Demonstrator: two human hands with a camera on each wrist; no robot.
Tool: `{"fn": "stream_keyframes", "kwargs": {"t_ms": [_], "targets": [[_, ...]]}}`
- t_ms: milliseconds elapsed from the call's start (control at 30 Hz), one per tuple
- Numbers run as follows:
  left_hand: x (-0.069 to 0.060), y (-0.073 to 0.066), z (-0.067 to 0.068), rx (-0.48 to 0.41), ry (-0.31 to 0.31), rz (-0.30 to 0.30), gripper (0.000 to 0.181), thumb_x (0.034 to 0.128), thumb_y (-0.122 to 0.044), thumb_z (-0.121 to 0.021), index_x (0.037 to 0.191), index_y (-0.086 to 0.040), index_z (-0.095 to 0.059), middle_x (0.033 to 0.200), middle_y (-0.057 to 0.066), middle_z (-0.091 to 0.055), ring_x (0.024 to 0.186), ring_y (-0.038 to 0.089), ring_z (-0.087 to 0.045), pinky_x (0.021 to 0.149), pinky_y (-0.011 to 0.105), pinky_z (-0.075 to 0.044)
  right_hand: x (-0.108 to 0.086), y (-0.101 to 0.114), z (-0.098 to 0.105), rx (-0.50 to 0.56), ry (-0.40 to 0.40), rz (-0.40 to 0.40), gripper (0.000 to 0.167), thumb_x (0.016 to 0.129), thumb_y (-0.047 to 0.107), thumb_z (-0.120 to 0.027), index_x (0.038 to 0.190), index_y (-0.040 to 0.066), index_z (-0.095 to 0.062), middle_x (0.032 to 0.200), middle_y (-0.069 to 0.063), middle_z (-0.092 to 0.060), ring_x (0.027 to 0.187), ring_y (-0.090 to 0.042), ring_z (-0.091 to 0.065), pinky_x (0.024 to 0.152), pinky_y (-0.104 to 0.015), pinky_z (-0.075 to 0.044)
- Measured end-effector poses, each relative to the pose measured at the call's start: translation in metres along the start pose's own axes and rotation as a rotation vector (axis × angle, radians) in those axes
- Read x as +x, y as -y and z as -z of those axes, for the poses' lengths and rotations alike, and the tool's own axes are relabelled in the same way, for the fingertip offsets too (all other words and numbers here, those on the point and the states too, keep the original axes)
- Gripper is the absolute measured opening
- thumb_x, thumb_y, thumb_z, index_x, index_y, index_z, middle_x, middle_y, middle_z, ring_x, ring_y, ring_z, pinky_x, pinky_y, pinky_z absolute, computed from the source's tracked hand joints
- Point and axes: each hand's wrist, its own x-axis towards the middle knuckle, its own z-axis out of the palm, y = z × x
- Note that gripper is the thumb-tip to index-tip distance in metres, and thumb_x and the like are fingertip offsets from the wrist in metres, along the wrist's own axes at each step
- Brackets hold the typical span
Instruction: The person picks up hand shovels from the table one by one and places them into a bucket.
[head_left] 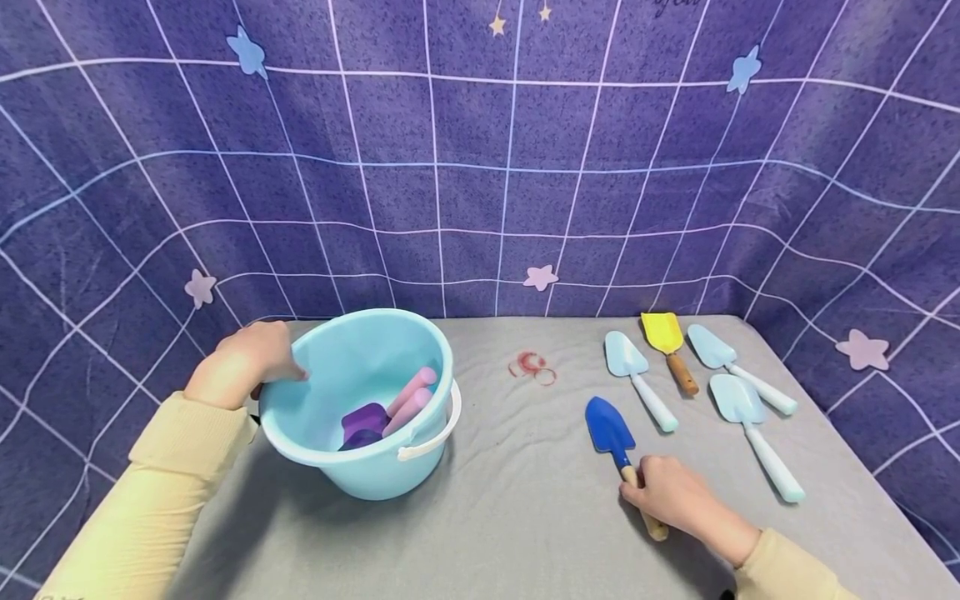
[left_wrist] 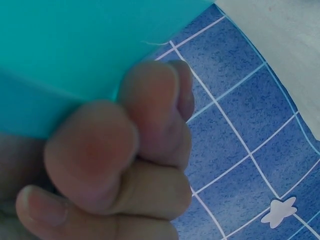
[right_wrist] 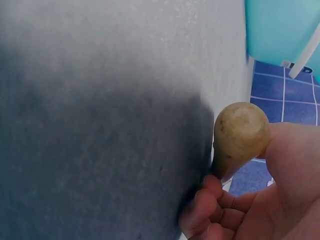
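Note:
My left hand (head_left: pixel 251 358) grips the left rim of a light blue bucket (head_left: pixel 382 479), which leans toward me. In the left wrist view, curled fingers (left_wrist: pixel 92 150) lie against the bucket wall (left_wrist: pixel 60 45). Inside the bucket are purple tools (head_left: pixel 365 421) with pink handles (head_left: pixel 408 410); their lower parts are partly hidden by the rim. On the right, my right hand (head_left: pixel 678 500) holds a blue hand trowel (head_left: pixel 609 427) by its wooden handle, its blade pointing away from me. The rounded handle end (right_wrist: pixel 241 130) shows in the right wrist view.
Several light blue trowels (head_left: pixel 625 354) and a yellow shovel (head_left: pixel 663 332) with a wooden handle lie at the right. The bucket's white handle (head_left: pixel 450 425) hangs on its right side. Reddish marks (head_left: pixel 531 363) stain the grey cloth (head_left: pixel 517 517). A purple gridded curtain (head_left: pixel 480 192) stands behind.

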Motion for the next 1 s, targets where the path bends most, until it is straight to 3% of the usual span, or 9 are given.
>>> {"fn": "stream_keyframes", "kwargs": {"t_ms": [367, 700, 1000], "targets": [[-0.001, 0.001, -0.002, -0.004, -0.006, -0.006, 0.039, 0.0777, -0.031, -0.072, 0.081, 0.006, -0.058, 0.057, 0.012, -0.059, 0.045, 0.019, -0.061, 0.051, 0.034, -0.046, -0.001, -0.003, 0.023, -0.025, 0.002, 0.017, 0.023, 0.081, 0.023, -0.066, 0.071, 0.005, -0.054, 0.061, -0.003, -0.050, 0.052, -0.014, -0.048, 0.046, -0.028, -0.038], [-0.001, 0.001, -0.003, -0.010, -0.006, -0.007, 0.039, 0.0778, -0.030, -0.072, 0.081, 0.006, -0.058, 0.058, 0.013, -0.059, 0.044, 0.019, -0.060, 0.050, 0.033, -0.046, -0.002, -0.006, 0.051, -0.056, -0.114, 0.102, 0.020, 0.081, 0.019, -0.063, 0.067, 0.009, -0.052, 0.057, 0.001, -0.047, 0.049, -0.013, -0.042, 0.044, -0.028, -0.033], [-0.002, 0.000, -0.002, -0.011, -0.015, -0.008, 0.039, 0.0774, -0.030, -0.072, 0.081, 0.006, -0.058, 0.059, 0.013, -0.059, 0.044, 0.019, -0.060, 0.049, 0.033, -0.046, 0.000, -0.002, 0.077, -0.111, -0.173, 0.128, 0.022, 0.083, 0.023, -0.061, 0.067, 0.012, -0.050, 0.058, 0.002, -0.044, 0.050, -0.014, -0.040, 0.042, -0.031, -0.030]]}}
